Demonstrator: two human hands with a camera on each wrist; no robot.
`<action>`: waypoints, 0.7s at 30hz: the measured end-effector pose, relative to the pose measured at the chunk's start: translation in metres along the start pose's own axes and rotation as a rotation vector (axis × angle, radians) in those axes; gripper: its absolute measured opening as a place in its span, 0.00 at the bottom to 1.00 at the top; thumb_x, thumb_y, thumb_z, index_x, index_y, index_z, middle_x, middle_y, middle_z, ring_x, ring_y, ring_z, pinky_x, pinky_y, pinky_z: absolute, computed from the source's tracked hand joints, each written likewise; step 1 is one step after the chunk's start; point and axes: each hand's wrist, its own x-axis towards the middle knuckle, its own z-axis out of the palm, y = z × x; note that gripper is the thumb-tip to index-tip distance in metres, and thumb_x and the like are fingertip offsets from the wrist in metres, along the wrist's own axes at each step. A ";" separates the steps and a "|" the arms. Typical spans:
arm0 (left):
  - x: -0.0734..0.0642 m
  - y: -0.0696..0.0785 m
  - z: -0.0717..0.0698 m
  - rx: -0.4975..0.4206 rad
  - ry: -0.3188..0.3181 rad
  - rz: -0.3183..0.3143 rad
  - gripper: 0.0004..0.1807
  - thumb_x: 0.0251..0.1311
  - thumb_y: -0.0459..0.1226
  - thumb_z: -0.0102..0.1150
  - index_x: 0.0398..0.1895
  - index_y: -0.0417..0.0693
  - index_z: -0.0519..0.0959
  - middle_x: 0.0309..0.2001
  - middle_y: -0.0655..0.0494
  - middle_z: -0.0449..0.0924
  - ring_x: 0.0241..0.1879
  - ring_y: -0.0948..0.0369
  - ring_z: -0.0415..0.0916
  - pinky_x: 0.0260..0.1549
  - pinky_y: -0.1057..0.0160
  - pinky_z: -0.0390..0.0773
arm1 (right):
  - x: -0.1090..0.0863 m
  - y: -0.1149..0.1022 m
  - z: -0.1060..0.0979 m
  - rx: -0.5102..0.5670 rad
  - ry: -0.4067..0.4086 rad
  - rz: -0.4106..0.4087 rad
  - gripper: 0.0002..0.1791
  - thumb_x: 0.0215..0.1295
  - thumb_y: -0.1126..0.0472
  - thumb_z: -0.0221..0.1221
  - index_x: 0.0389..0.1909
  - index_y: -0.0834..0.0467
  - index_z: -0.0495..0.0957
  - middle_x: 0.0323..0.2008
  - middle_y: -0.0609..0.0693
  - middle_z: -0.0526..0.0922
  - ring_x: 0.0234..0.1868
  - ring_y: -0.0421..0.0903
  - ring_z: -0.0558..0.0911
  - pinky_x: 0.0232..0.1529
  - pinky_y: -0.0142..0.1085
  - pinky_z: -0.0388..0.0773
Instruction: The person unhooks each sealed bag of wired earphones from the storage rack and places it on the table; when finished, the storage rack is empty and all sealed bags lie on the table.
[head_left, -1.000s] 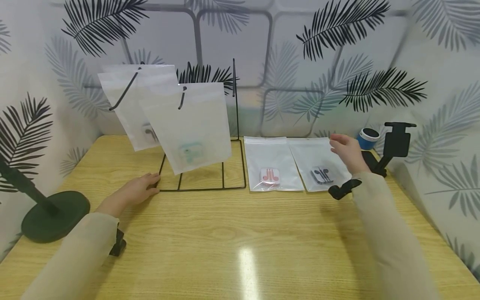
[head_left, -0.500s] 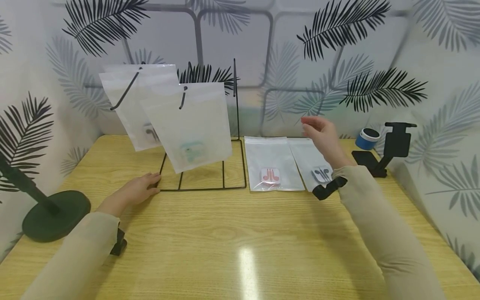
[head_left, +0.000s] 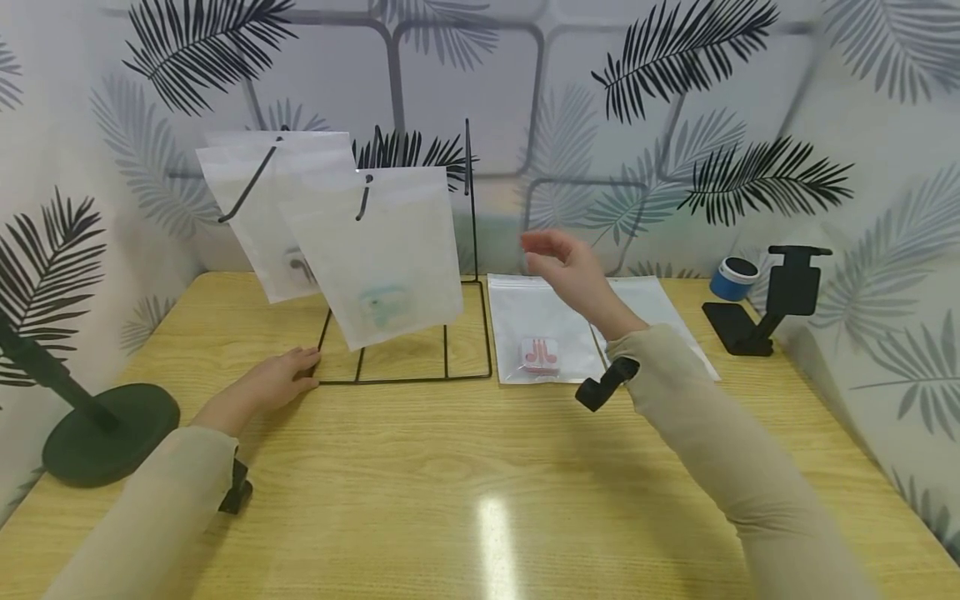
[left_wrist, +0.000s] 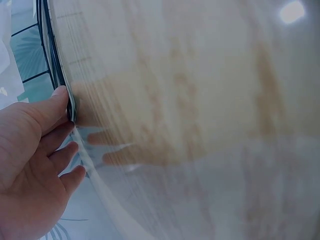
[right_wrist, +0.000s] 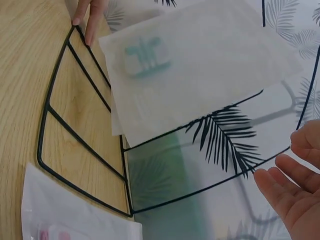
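Note:
My left hand [head_left: 262, 383] pinches the front left corner of a black wire display rack [head_left: 405, 380] between thumb and fingers, seen closer in the left wrist view. Two groups of frosted zip bags hang from the rack's hooks: a front bag [head_left: 390, 250] with a teal item inside and rear bags [head_left: 247, 192] with dark earphones. My right hand [head_left: 573, 271] is in the air above the lying bags, fingers loosely bent, holding nothing. Below it lies a zip bag [head_left: 517, 312] with a pink earphone case [head_left: 540, 354]. The second lying bag [head_left: 648, 296] is partly hidden by my right forearm.
At the right back stand a blue round container [head_left: 733, 279] and a black phone stand [head_left: 795, 287]. A dark green round base with a pole [head_left: 112, 433] stands at the left. Leaf-patterned curtains border the wooden table [head_left: 420, 475].
My right hand has moved left from over the second lying bag to over the first, empty throughout. My left hand stays on the rack corner.

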 end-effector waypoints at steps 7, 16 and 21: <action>-0.001 0.002 -0.002 0.002 0.000 0.006 0.30 0.66 0.37 0.49 0.65 0.28 0.56 0.65 0.30 0.50 0.63 0.34 0.46 0.58 0.37 0.52 | 0.011 -0.007 0.028 -0.023 -0.063 -0.033 0.19 0.64 0.68 0.55 0.56 0.67 0.70 0.51 0.61 0.75 0.51 0.51 0.74 0.46 0.37 0.75; -0.002 0.003 -0.004 0.008 0.001 0.015 0.29 0.66 0.36 0.49 0.65 0.27 0.57 0.65 0.29 0.51 0.63 0.34 0.46 0.58 0.37 0.51 | 0.024 -0.009 0.057 -0.028 -0.058 0.017 0.25 0.61 0.63 0.60 0.59 0.63 0.69 0.50 0.58 0.76 0.51 0.49 0.75 0.49 0.37 0.73; -0.003 0.003 -0.003 -0.001 -0.001 0.014 0.29 0.66 0.37 0.49 0.65 0.27 0.57 0.65 0.30 0.51 0.63 0.34 0.45 0.58 0.37 0.51 | 0.030 -0.009 0.069 -0.014 -0.039 0.039 0.22 0.61 0.64 0.60 0.55 0.63 0.71 0.47 0.57 0.76 0.48 0.48 0.75 0.44 0.37 0.76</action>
